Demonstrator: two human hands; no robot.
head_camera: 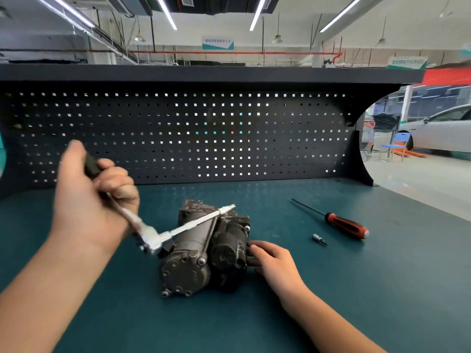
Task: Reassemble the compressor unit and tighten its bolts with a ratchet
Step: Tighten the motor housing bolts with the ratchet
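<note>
A dark grey metal compressor unit (204, 250) lies on the teal bench top (331, 289), its round bolted end cover facing me. My left hand (89, 200) grips the black handle of a silver ratchet (150, 238), raised left of the unit. A long silver extension (198, 221) runs from the ratchet head up and right across the top of the compressor. Its tip hangs in the air past the unit's far side. My right hand (272, 263) rests against the right side of the compressor, fingers touching the housing.
A screwdriver (336, 221) with a red and black handle lies on the bench right of the unit. A small socket bit (319, 239) lies just in front of it. A dark pegboard (178, 136) closes off the back of the bench.
</note>
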